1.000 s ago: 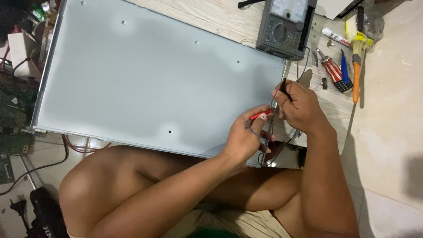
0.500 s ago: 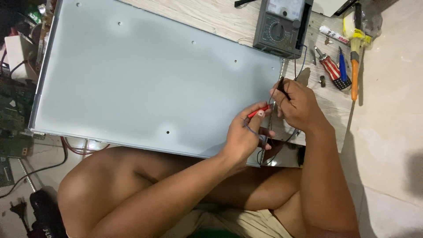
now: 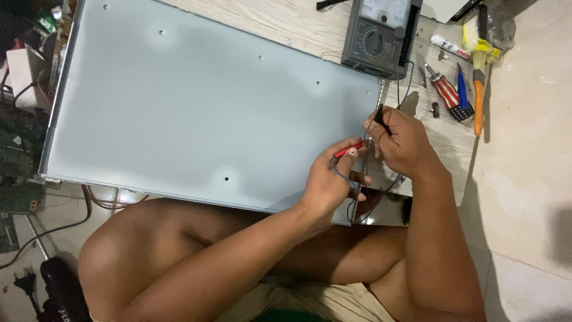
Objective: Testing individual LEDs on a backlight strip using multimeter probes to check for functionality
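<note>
A person is sitting on a pale tiled floor (image 3: pixel 524 197), knees drawn up, with a wood-grain board (image 3: pixel 286 24) lying flat in front of them. A large grey metal panel (image 3: pixel 196 113) is covering most of that board, dotted with a few small holes, and its right edge is running just under both hands.

The left hand (image 3: pixel 330 182) is gripping a red probe (image 3: pixel 348 149); its grip is closed tight around the shaft, with thumb and forefinger pinching near the tip. The red tip is pointing toward the right hand, just beside it. The right hand (image 3: pixel 402 143) is gripping a black probe (image 3: pixel 381 118), fingers curled shut on it, the probe slanting up and away from the grip. Both probe tips are resting at the panel's right edge, close together, though whether they are touching the metal is hard to tell. Thin dark leads (image 3: pixel 357 206) are looping below the left grip, toward the person's legs.

Beyond the right grip, farther from the person, a grey analogue multimeter (image 3: pixel 378 36) is sitting on the board. To the outer side of the right grip, a red-handled screwdriver (image 3: pixel 445 95), a blue pen-like tool (image 3: pixel 462 89) and an orange-and-yellow handled tool (image 3: pixel 478 83) are lying together. Well away from the left grip, past the panel's far end, green circuit boards (image 3: pixel 15 173) and loose cables (image 3: pixel 95 200) are cluttering the floor.
</note>
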